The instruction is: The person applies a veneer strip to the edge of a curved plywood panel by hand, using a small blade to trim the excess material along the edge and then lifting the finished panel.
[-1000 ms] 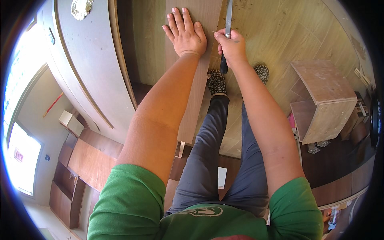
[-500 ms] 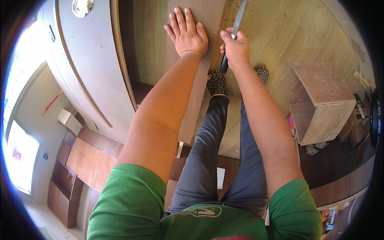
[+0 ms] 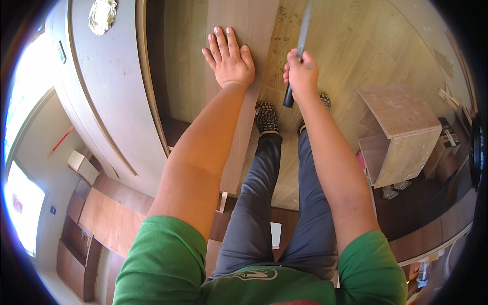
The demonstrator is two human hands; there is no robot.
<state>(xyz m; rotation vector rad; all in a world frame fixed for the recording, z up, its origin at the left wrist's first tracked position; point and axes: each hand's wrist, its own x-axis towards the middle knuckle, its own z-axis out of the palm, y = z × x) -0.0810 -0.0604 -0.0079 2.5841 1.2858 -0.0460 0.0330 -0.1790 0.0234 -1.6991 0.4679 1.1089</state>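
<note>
My left hand [image 3: 233, 66] lies flat on a long board [image 3: 244, 30] with a pale wood-grain face, its fingers stretched out and slightly spread. To the right of the board's edge, my right hand [image 3: 303, 75] is wrapped round the black handle of a file [image 3: 304, 31]. The file's long, flat grey blade points away from me and is smeared by motion; its tip cannot be made out clearly. A gap separates the blade from the board's right edge in this view.
My patterned shoes [image 3: 267, 118] stand on the wood-look floor [image 3: 345, 46]. At right stands an open wooden box [image 3: 406, 152] beside a dark counter [image 3: 406, 216]. A pale cabinet panel [image 3: 112, 86] rises at left, with wooden furniture [image 3: 109, 213] behind it at lower left.
The whole view has shifted slightly, so both hands and my shoes appear lower. The file's blade now looks blurred. The left hand stays flat on the board and the right hand keeps its grip.
</note>
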